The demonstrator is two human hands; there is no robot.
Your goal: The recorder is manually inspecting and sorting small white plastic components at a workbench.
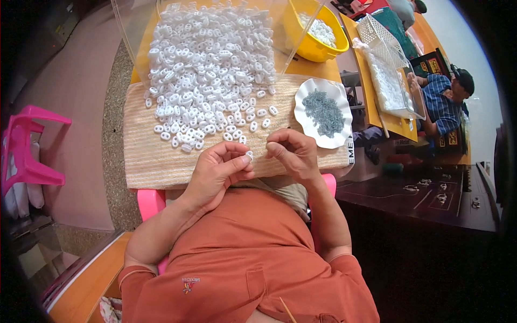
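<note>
My left hand [216, 173] pinches a small white oval plastic piece with two holes [249, 155] between thumb and forefinger. Just to its right, my right hand [295, 156] is closed in a pinch; whatever its fingertips hold is too small to make out. The hands are apart, above the near edge of a striped cloth [161, 167]. Beyond them spreads a large heap of the same white two-holed pieces [210, 70], with several loose ones nearest my fingers. A white wavy-rimmed plate [305, 125] at the right holds many small thin grey pieces [325, 112].
A clear plastic box wall [132, 37] stands around the heap's far part. Behind the plate, a yellow basin [318, 53] contains more white pieces. At the far right, another person [449, 102] sits at a table with a clear bin [412, 114]. A pink stool [35, 145] stands left.
</note>
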